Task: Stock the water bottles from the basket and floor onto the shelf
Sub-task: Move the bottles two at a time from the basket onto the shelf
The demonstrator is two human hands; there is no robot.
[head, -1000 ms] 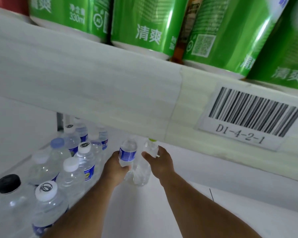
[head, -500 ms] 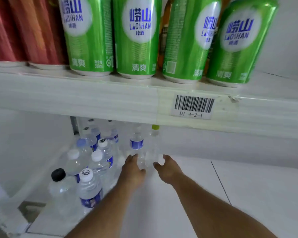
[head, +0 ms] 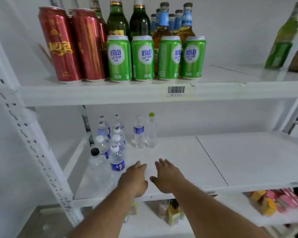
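4 green cans [head: 156,58], 2 red cans [head: 74,45]

A: What colours are past the fingers?
B: A clear bottle [head: 139,133] with a blue label, and one [head: 151,130] with a yellow-green cap.
A: Higher up?
B: Green cans [head: 143,58], red cans [head: 58,44].

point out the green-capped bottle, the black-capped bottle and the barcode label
green-capped bottle [head: 151,133]: head view, on its clear body
black-capped bottle [head: 95,151]: head view, on its black cap
barcode label [head: 176,90]: head view, on the printed bars
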